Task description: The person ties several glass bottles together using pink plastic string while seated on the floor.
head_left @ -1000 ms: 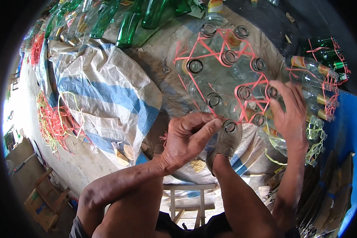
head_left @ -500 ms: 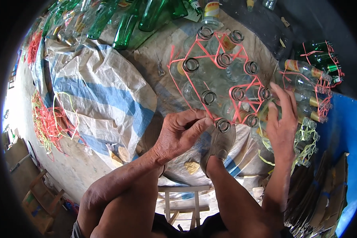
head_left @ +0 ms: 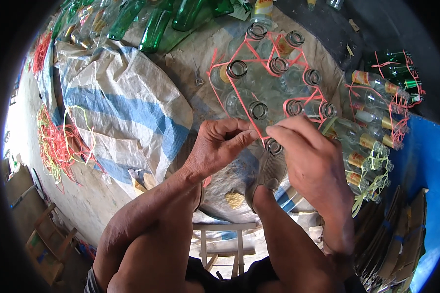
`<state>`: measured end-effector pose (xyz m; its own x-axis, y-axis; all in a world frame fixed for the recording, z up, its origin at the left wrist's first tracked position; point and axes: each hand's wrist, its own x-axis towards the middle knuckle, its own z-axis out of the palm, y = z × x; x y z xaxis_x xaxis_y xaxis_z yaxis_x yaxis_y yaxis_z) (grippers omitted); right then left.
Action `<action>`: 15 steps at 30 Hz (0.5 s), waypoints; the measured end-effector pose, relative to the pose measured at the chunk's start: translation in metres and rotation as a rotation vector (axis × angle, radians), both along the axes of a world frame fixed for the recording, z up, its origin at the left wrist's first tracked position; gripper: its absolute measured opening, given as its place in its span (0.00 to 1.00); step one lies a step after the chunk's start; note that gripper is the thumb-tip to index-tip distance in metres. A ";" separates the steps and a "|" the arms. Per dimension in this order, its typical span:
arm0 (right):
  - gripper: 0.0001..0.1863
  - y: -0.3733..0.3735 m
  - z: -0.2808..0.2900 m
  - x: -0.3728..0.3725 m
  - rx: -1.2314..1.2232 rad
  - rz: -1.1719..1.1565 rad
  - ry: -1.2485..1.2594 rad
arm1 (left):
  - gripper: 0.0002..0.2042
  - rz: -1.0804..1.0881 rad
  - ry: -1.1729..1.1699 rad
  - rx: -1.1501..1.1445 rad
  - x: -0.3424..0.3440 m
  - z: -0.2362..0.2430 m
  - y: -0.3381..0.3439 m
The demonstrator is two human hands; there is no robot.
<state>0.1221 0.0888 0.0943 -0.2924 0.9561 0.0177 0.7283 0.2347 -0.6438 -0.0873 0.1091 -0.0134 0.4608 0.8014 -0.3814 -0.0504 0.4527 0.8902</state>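
A cluster of clear glass bottles [head_left: 258, 110] stands upright in front of me, mouths up. Pink plastic strap [head_left: 240, 100] zigzags around and between their necks. My left hand [head_left: 217, 146] is closed at the near left side of the cluster, thumb and forefinger pinching the strap beside the nearest bottle neck [head_left: 274, 146]. My right hand [head_left: 310, 163] is over the near right side, its fingertips pressed together just above that same neck. What lies in the right fingertips is too small to make out, and this hand hides some of the near bottles.
Bundles of bottles tied with pink strap [head_left: 374, 105] and yellow-green strap [head_left: 374, 180] lie at right. Green bottles [head_left: 156, 29] lie at the far left. A striped woven sheet [head_left: 127, 105] and a heap of loose straps [head_left: 63, 141] are left; flattened cardboard [head_left: 401, 239] is lower right.
My right hand has moved left and nearer, from the cluster's right side to the nearest neck, its fingers closing. My left hand keeps its pinch and has shifted slightly up.
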 end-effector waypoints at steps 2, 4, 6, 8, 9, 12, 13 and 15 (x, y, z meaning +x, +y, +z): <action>0.19 0.006 0.002 -0.001 -0.048 0.032 -0.075 | 0.07 -0.058 0.040 0.014 -0.002 0.005 0.007; 0.19 0.011 0.003 -0.001 -0.093 0.089 -0.154 | 0.06 -0.052 0.035 -0.013 -0.002 0.000 0.008; 0.19 0.019 0.002 0.000 -0.120 0.124 -0.191 | 0.06 -0.053 0.090 -0.019 -0.001 -0.002 0.010; 0.21 0.022 0.005 -0.001 -0.187 0.149 -0.211 | 0.06 -0.054 0.110 -0.017 0.001 -0.003 0.012; 0.21 0.024 0.006 -0.002 -0.191 0.151 -0.210 | 0.07 -0.057 0.130 -0.011 0.002 -0.004 0.013; 0.23 0.029 0.004 -0.004 -0.235 0.188 -0.251 | 0.07 0.000 0.166 0.023 0.004 -0.006 0.013; 0.23 0.030 0.003 -0.003 -0.242 0.190 -0.252 | 0.07 0.029 0.160 0.041 0.007 -0.004 0.014; 0.23 0.032 0.002 0.000 -0.220 0.203 -0.227 | 0.08 0.052 0.163 0.044 0.009 0.000 0.015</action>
<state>0.1220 0.1209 0.0961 -0.4495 0.8517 -0.2693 0.8113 0.2630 -0.5221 -0.0779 0.1237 -0.0131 0.3529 0.8403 -0.4116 0.0737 0.4136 0.9075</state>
